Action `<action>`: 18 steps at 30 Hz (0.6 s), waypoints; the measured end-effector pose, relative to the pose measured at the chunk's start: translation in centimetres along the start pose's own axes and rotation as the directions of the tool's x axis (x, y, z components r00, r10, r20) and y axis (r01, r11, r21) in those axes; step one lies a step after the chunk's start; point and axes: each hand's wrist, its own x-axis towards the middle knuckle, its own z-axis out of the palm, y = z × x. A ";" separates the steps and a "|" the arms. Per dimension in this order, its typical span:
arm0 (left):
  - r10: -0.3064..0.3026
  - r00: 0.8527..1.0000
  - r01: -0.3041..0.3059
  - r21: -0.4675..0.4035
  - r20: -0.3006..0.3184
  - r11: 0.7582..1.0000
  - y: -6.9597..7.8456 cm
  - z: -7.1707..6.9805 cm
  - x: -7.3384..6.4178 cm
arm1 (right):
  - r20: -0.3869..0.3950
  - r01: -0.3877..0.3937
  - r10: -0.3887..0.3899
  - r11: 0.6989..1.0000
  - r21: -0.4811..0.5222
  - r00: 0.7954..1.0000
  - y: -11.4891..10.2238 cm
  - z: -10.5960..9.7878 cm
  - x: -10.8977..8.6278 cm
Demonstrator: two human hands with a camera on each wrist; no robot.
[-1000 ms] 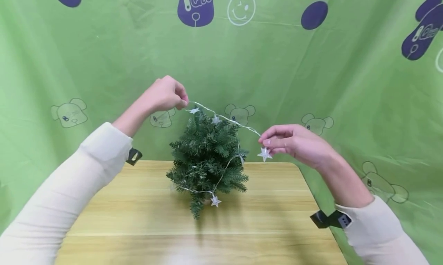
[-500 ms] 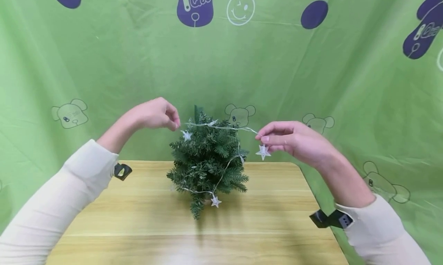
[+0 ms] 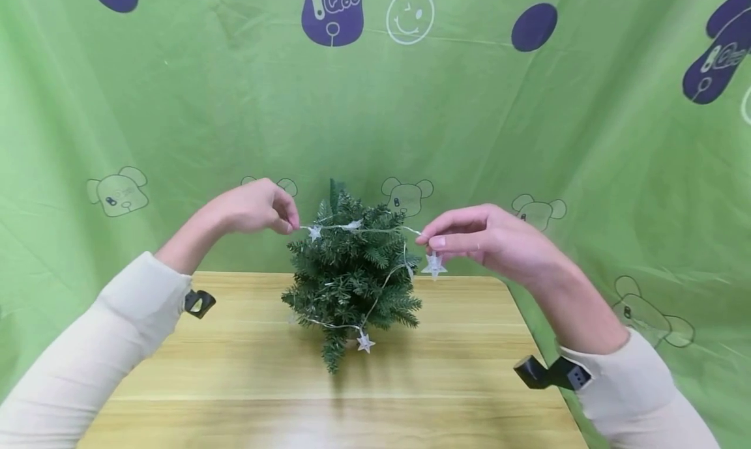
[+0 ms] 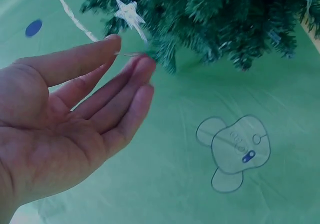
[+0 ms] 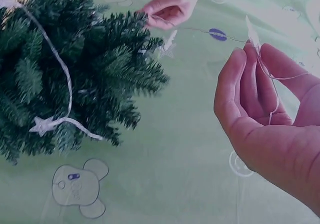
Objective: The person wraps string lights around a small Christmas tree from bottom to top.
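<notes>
String lights stretch nearly level between your hands, across the front of the small tree near its top. Your left hand, at the tree's ten o'clock, pinches the string between thumb and fingertips, one star just beside them at three o'clock. Your right hand, at two o'clock, pinches it too, a second star hanging at six o'clock from the fingertips. More string drapes across the lower branches.
</notes>
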 end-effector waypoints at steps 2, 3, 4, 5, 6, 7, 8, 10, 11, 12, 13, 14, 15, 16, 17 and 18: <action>-0.004 0.998 0.003 -0.021 -0.059 1.000 -0.1 -0.4 -0.2 | 0.008 0.011 -0.010 1.000 -0.006 1.000 -0.4 0.4 0.2; -0.006 0.996 0.004 -0.034 -0.084 0.999 -0.1 -0.6 -0.3 | 0.009 0.014 -0.014 1.000 -0.013 1.000 -0.6 0.6 0.2; -0.010 0.995 0.005 -0.049 -0.104 0.999 -0.1 -0.8 -0.4 | 0.010 0.019 -0.018 1.000 -0.022 1.000 -0.8 0.8 0.3; -0.014 0.993 0.007 -0.064 -0.118 0.998 -0.1 -0.9 -0.5 | 0.011 0.022 -0.021 0.999 -0.030 1.000 -1.0 1.0 0.4; -0.018 0.992 0.009 -0.073 -0.128 0.997 -0.2 -1.0 -0.6 | 0.015 0.027 -0.026 0.999 -0.039 1.000 -1.1 1.2 0.5; -0.023 0.991 0.012 -0.082 -0.133 0.997 -0.2 -1.1 -0.6 | 0.021 0.034 -0.033 0.998 -0.048 0.999 -1.3 1.4 0.6; -0.024 0.991 0.013 -0.083 -0.128 0.996 -0.3 -1.2 -0.7 | 0.026 0.037 -0.035 0.998 -0.056 0.999 -1.4 1.6 0.7; -0.020 0.996 0.014 -0.067 -0.089 0.998 -0.5 -1.3 -0.8 | 0.043 0.043 -0.040 0.996 -0.075 0.998 -1.5 1.7 0.8; -0.012 0.998 0.009 -0.046 -0.059 0.999 -0.6 -1.3 -0.8 | 0.055 0.046 -0.041 0.995 -0.086 0.998 -1.5 1.8 0.8; -0.005 1.000 0.004 -0.024 -0.026 1.000 -0.7 -1.2 -0.9 | 0.067 0.049 -0.042 0.994 -0.098 0.997 -1.4 1.8 0.8; 0.005 1.000 -0.005 -0.001 0.011 1.000 -0.8 -1.1 -0.9 | 0.077 0.048 -0.039 0.993 -0.109 0.996 -1.3 1.8 0.8; 0.014 0.999 -0.015 0.024 0.050 1.000 -0.9 -0.9 -0.9 | 0.086 0.046 -0.036 0.992 -0.120 0.996 -1.2 1.7 0.8; 0.022 0.996 -0.026 0.045 0.085 0.999 -1.0 -0.7 -0.8 | 0.099 0.047 -0.035 0.990 -0.131 0.995 -1.0 1.7 0.8; 0.026 0.993 -0.034 0.063 0.115 0.997 -1.0 -0.5 -0.8 | 0.111 0.052 -0.036 0.989 -0.140 0.993 -0.9 1.7 0.8; 0.027 0.990 -0.039 0.084 0.135 0.996 -1.1 -0.2 -0.8 | 0.118 0.051 -0.033 0.987 -0.151 0.992 -0.7 1.6 0.8; 0.024 0.988 -0.039 0.097 0.152 0.994 -1.1 0.1 -0.7 | 0.122 0.048 -0.029 0.987 -0.156 0.992 -0.6 1.5 0.8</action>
